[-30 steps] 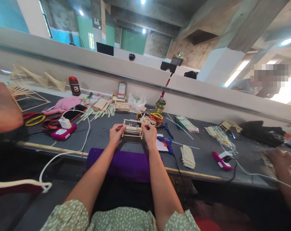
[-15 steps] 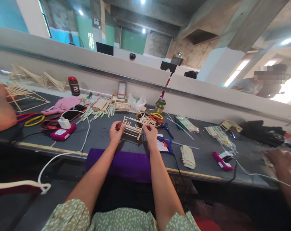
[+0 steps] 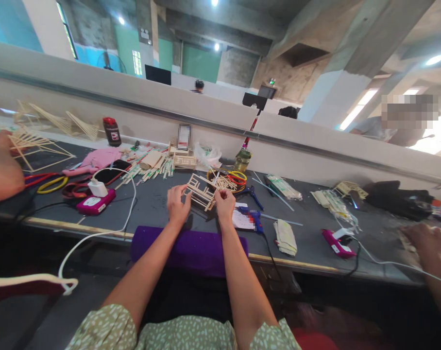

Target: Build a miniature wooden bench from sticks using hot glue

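A small frame of thin wooden sticks (image 3: 202, 193) is held tilted above the dark table, between my two hands. My left hand (image 3: 178, 204) grips its left end, fingers behind and thumb in front. At the other end, my right hand (image 3: 225, 204) pinches the frame near its right corner. Just behind it lies a pile of short wooden sticks (image 3: 226, 182) in a round holder. A blue glue gun (image 3: 255, 217) rests on a white paper (image 3: 241, 218) to the right of my right hand.
A purple roll (image 3: 193, 248) lies along the table's front edge. Magenta power strips (image 3: 95, 200) with white cables stand left and right. Blue pliers (image 3: 255, 197), a folded cloth (image 3: 285, 237) and a propped phone (image 3: 184, 137) are around. Other people's hands (image 3: 424, 240) work at both sides.
The stick frame has turned slightly, its right end tipping down and toward me. My right hand has shifted a little left, and my left fingers have moved along the left end.
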{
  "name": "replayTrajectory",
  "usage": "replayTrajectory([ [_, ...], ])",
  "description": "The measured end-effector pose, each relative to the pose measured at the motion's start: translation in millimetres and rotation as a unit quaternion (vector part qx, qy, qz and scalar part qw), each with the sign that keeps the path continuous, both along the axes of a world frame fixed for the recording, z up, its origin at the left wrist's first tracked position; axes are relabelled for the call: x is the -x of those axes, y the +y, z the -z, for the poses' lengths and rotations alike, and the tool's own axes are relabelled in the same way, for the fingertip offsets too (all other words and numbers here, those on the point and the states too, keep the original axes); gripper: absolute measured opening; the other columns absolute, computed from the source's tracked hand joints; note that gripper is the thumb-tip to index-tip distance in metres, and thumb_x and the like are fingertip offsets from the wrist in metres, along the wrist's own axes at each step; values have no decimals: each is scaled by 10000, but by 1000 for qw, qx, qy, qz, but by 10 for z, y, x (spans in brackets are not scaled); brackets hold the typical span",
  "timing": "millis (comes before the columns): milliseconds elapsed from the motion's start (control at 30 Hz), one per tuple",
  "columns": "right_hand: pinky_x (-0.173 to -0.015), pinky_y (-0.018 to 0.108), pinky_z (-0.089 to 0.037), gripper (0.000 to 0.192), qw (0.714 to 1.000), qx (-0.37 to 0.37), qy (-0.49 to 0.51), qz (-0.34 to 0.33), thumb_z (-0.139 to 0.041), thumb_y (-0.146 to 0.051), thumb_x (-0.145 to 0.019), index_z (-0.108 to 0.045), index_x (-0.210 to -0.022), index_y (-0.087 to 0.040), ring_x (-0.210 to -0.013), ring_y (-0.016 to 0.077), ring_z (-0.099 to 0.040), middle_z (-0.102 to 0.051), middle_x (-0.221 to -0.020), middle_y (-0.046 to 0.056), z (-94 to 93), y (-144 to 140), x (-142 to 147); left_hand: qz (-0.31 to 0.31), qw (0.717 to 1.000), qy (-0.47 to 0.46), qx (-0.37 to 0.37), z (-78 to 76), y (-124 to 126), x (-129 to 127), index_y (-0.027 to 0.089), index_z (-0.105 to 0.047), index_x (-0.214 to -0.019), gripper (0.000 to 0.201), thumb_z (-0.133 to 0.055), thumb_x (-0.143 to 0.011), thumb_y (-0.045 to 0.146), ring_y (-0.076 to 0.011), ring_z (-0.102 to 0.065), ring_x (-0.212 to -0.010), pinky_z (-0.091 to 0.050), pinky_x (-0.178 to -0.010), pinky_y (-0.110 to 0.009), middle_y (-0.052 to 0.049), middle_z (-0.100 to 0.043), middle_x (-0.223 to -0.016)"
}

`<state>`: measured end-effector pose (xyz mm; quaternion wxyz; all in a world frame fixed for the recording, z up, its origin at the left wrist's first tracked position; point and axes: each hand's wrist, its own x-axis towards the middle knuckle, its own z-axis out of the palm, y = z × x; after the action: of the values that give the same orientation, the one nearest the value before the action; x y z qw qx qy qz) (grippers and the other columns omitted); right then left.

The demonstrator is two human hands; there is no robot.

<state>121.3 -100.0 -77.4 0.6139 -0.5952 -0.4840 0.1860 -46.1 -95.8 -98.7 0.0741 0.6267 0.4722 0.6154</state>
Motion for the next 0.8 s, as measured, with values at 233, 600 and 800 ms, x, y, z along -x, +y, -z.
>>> replayTrajectory([
  [233, -623, 267, -436, 221, 1000, 1, -2, 6, -535, -413, -775, -582, -721, -204, -645, 164, -557, -628, -659, 5, -16, -24, 40, 88, 995, -35, 37, -11, -87, -149, 210, -583, -1111, 235, -531, -891, 276, -199, -590, -879, -464, -811, -321, -67, -618, -992],
  [600, -663, 263, -440, 216, 1000, -6, 1, 7, -548, -411, -790, -578, -740, -203, -657, 153, -562, -623, -692, -2, -23, -145, 141, 145, 893, -359, 228, -132, -69, -267, 217, -493, -1133, 492, -702, -688, 195, -152, -629, -819, -548, -593, -259, -76, -516, -1139],
  [800, -662, 262, -447, 215, 1000, -9, 10, 0, -541, -414, -803, -575, -767, -205, -672, 157, -581, -631, -713, 6, -25, -224, 219, 164, 889, -351, 245, -164, -53, -335, 217, -531, -1111, 492, -698, -653, 148, -146, -639, -849, -552, -687, -274, -84, -499, -1202],
])
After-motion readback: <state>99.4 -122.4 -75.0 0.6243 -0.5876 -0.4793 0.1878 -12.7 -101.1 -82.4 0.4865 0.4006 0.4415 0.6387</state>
